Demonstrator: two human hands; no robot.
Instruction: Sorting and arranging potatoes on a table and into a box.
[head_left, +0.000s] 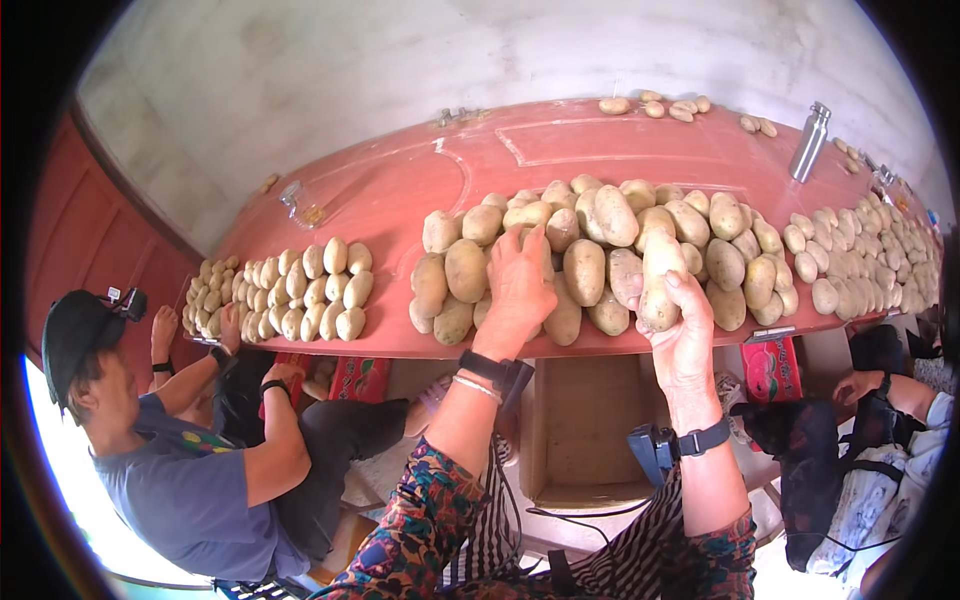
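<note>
My right hand (679, 330) holds a long pale potato (661, 296) upright, thumb across its front, just above the table's near edge. My left hand (521, 285) reaches into the pile of potatoes (585, 270), its fingers bent down over a potato (547, 259) that is partly hidden behind them. Whether those fingers grip it or only touch it is hard to see. The heaped potatoes lie on a red panelled table (390, 277) right in front of me. Below the edge, between my forearms, stands an open cardboard box (592, 435).
On my left a person (187, 450) sits by stacked potatoes (307, 289). More potatoes (855, 255) lie at right, near another person's arm (877, 386). A steel bottle (810, 142) and a glass jar (300, 204) stand on the table. Red printed boxes (772, 367) are below; cables (585, 516) cross my lap.
</note>
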